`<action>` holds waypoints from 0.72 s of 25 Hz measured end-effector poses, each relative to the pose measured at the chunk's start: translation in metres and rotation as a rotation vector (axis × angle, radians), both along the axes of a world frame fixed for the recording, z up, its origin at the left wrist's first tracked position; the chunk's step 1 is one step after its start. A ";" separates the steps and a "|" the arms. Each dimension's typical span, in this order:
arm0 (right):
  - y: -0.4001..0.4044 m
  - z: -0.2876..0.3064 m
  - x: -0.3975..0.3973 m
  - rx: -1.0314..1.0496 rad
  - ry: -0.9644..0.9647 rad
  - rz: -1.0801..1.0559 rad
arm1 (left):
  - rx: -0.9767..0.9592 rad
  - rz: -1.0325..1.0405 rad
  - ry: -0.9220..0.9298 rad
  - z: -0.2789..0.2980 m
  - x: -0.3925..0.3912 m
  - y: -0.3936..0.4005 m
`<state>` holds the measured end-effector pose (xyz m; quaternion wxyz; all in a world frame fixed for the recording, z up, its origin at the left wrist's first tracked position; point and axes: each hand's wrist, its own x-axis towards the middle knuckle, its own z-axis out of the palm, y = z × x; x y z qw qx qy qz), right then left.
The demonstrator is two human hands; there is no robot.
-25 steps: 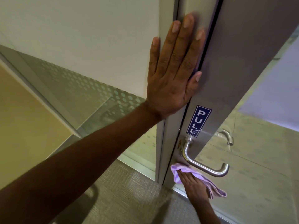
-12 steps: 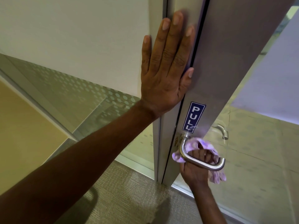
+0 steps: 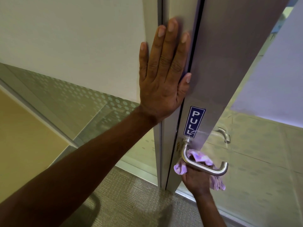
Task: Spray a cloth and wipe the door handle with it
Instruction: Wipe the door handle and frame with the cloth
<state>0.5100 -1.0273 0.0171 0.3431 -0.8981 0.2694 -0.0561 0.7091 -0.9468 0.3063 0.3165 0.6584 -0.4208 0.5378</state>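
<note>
The door handle (image 3: 203, 163) sits at five o'clock in our view, under the PULL sticker (image 3: 195, 122). Our right hand (image 3: 197, 179) clenches the purple cloth (image 3: 199, 157) against the handle's bar. Our left hand (image 3: 162, 79) lies flat, fingers spread, on the door frame (image 3: 170, 17) at twelve o'clock.

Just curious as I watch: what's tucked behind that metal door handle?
Behind the door handle sits a purple cloth, bunched in the right hand. The bar covers the fingers and part of the cloth, so how they curl cannot be seen. The left hand lies flat on the door frame.
</note>
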 end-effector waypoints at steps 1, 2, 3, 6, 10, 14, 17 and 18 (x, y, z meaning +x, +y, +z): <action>-0.003 -0.016 -0.003 0.060 0.025 0.016 | 0.005 -0.002 -0.012 -0.001 0.000 0.000; -0.001 -0.025 -0.008 0.015 -0.014 0.031 | 0.007 0.002 -0.021 -0.001 0.000 -0.001; 0.002 -0.035 -0.012 -0.187 -0.106 -0.001 | 0.005 -0.005 -0.019 0.000 0.001 -0.001; 0.005 -0.025 -0.015 -0.556 -0.134 0.081 | 0.013 -0.002 -0.025 -0.001 0.003 -0.001; -0.010 0.005 0.007 -0.842 -0.225 -0.042 | 0.028 -0.025 -0.040 -0.001 0.002 0.000; -0.016 -0.005 0.006 -0.941 -0.355 -0.039 | 0.056 -0.025 -0.055 0.001 0.005 0.000; -0.006 -0.033 -0.008 -0.799 -0.264 0.074 | 0.026 -0.023 -0.020 0.000 0.004 -0.002; -0.003 -0.046 -0.016 -0.760 -0.208 0.133 | 0.009 -0.025 -0.004 0.000 0.004 -0.002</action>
